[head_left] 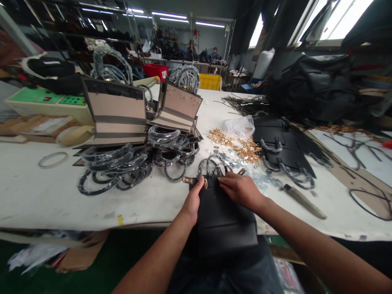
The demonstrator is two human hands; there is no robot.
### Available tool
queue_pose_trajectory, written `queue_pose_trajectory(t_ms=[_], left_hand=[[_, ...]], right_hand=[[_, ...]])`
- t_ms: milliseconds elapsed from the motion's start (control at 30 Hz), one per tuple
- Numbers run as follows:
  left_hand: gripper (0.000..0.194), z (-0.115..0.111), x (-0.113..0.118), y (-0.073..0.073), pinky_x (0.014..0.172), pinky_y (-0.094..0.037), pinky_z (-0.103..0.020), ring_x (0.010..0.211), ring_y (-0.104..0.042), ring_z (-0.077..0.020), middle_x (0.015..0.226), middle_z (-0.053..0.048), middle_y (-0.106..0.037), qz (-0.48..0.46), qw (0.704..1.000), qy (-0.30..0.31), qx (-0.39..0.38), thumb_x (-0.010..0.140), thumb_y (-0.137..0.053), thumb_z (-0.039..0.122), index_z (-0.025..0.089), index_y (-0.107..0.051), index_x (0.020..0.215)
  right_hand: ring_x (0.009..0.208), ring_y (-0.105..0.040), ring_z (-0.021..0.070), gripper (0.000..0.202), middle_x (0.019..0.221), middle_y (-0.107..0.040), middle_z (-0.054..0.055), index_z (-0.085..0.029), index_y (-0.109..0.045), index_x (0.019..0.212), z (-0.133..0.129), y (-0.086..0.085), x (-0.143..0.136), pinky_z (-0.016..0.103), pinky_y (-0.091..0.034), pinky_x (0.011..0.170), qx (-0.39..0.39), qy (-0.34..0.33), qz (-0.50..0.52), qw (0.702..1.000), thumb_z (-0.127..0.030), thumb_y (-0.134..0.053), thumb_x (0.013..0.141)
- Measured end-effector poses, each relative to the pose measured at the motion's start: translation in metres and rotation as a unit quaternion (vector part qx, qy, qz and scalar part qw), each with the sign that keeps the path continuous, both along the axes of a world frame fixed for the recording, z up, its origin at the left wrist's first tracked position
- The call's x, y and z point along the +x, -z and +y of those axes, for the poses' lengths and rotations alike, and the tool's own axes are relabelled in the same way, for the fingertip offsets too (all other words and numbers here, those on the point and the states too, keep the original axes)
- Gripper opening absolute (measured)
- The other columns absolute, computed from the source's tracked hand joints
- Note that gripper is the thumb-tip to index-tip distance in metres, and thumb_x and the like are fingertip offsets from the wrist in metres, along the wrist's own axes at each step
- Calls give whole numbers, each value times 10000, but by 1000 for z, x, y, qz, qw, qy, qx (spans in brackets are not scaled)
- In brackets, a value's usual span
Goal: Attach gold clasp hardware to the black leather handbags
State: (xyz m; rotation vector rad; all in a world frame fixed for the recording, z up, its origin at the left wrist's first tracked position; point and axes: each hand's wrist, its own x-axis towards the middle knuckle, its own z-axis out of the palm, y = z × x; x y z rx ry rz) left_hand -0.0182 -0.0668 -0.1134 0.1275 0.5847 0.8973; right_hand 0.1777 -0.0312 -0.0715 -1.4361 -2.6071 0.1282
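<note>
A black handbag (226,224) lies at the table's front edge, partly over my lap, its plastic-wrapped handles pointing away from me. My left hand (193,200) grips its left upper edge, the thumb beside a gold clasp (206,183). A strap with a gold-coloured tip (187,180) sticks out to the left of that thumb. On the right upper part of the bag, my right hand (239,188) has its fingers pinched together, and what is between them is hidden. Another strap tip (241,172) shows just behind the right hand.
Wrapped handles (114,165) and open bag panels (119,102) are stacked at left. Gold fittings (248,151) lie behind the bag, beside a clear plastic bag (240,126). A knife-like tool (304,201) and more black bags (281,143) are at right.
</note>
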Motion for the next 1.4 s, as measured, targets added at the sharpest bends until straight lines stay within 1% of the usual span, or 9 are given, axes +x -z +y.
queue_pose_trajectory(t_ms=[133, 233, 433, 600, 767, 967, 1067, 1233, 1400], left_hand=[[588, -1, 1, -4, 1036, -551, -536, 1146, -710, -404, 1095, -140, -795, 1, 1000, -15, 4, 905, -670, 570, 147, -679, 1314], [567, -1, 2, -6, 1029, -558, -534, 1128, -720, -400, 1088, -139, -797, 6, 1000, -27, 7, 910, -677, 550, 148, -686, 1310], [561, -2, 3, -5, 1029, -560, -535, 1118, -727, -391, 1100, -129, -798, 7, 999, -44, 31, 911, -684, 539, 168, -679, 1330], [580, -1, 3, -3, 1026, -562, -539, 1105, -733, -393, 1083, -136, -800, 8, 999, -40, 36, 902, -690, 555, 164, -675, 1331], [564, -1, 2, -1, 1021, -565, -527, 1091, -738, -393, 1075, -148, -801, 13, 998, -48, 38, 905, -698, 531, 144, -679, 1315], [533, -2, 2, -1, 1028, -556, -524, 1090, -739, -384, 1077, -136, -802, 18, 997, -62, 52, 901, -715, 511, 158, -690, 1299], [494, -2, 4, 2, 1025, -559, -506, 1086, -742, -367, 1066, -123, -805, 20, 994, -79, 71, 897, -731, 486, 167, -709, 1273], [450, -2, 4, 10, 1005, -564, -459, 1074, -744, -344, 1019, -110, -810, 43, 990, -92, 96, 895, -739, 482, 156, -742, 1205], [443, -2, 4, 15, 987, -565, -436, 1053, -745, -336, 991, -119, -807, 69, 989, -96, 90, 889, -740, 503, 132, -756, 1131]], right_hand=[[872, -703, 187, 216, 1029, -731, 12, -319, -770, 1120, -2, -5, -8, 266, -419, 666, -12, 36, -3, 999, -288, -611, 977], [851, -696, 188, 211, 1020, -726, 21, -317, -765, 1109, -5, -6, -11, 269, -403, 641, -10, 49, -25, 998, -289, -596, 985], [794, -681, 190, 302, 1036, -709, 66, -276, -703, 1234, -8, -6, -7, 276, -390, 621, 9, 7, -70, 998, -294, -463, 1053], [807, -680, 184, 295, 1007, -711, 62, -273, -720, 1183, -5, -6, -4, 270, -397, 646, 3, -16, -53, 998, -317, -458, 1056], [763, -657, 182, 287, 945, -699, 61, -253, -738, 1100, -4, 0, -4, 279, -353, 610, 19, -15, -70, 997, -327, -465, 1051], [748, -660, 175, 303, 943, -707, 54, -269, -742, 1153, -4, -5, -6, 274, -356, 605, 14, -23, -68, 997, -327, -461, 1055], [776, -688, 183, 284, 944, -720, 43, -286, -755, 1157, -3, -6, -3, 272, -401, 624, 5, -28, -39, 999, -334, -500, 1043], [911, -722, 194, 212, 1029, -762, 18, -304, -769, 1135, -2, 5, 3, 272, -497, 776, 4, 18, 95, 995, -353, -605, 1009], [898, -718, 184, 155, 1042, -756, 14, -296, -787, 1045, 1, 13, 0, 264, -491, 726, -4, 4, 97, 995, -318, -648, 983]])
